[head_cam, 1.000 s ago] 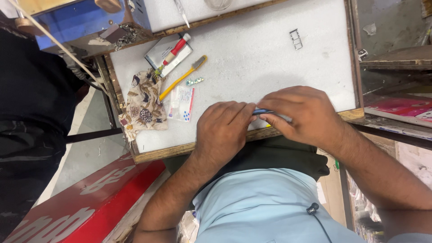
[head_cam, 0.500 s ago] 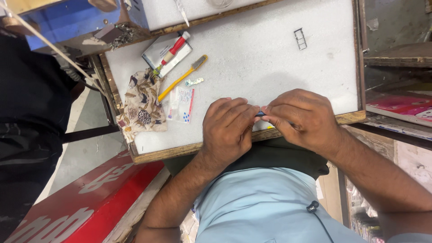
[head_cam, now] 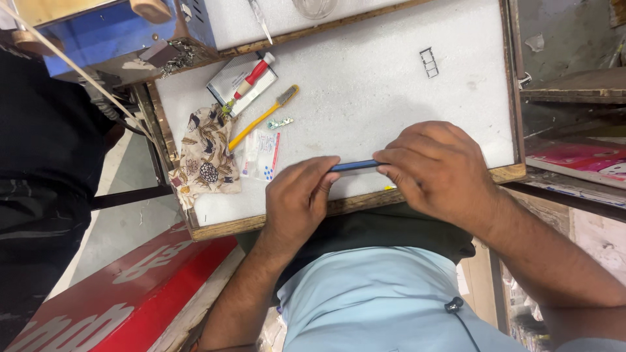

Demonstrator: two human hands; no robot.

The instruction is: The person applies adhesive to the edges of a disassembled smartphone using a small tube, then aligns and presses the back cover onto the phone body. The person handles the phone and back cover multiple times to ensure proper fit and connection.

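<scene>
Hands come first: my left hand point(head_cam: 297, 205) and my right hand point(head_cam: 440, 171) pinch the two ends of a thin blue phone point(head_cam: 355, 165), seen edge-on, fingers curled over it. It sits between them just above the near edge of the table point(head_cam: 391, 98), over the wooden rim. Whether its lower edge touches the white surface I cannot tell. Left of my left hand lies a small clear packet point(head_cam: 261, 155) with a red strip, and beside that a patterned cloth point(head_cam: 207, 153) hangs partly over the table's corner. Above the packet sits a tiny green part point(head_cam: 280, 122), then a yellow brush point(head_cam: 264, 117) lying slantwise. Farther up, a red-handled screwdriver point(head_cam: 251, 79) rests on a flat grey box point(head_cam: 238, 83). Well apart, toward the far right of the table, lies a small metal tray point(head_cam: 429, 62). Off the table's left side stands a person in black clothes point(head_cam: 45, 150), and a red board point(head_cam: 117, 293) lies on the floor below.
</scene>
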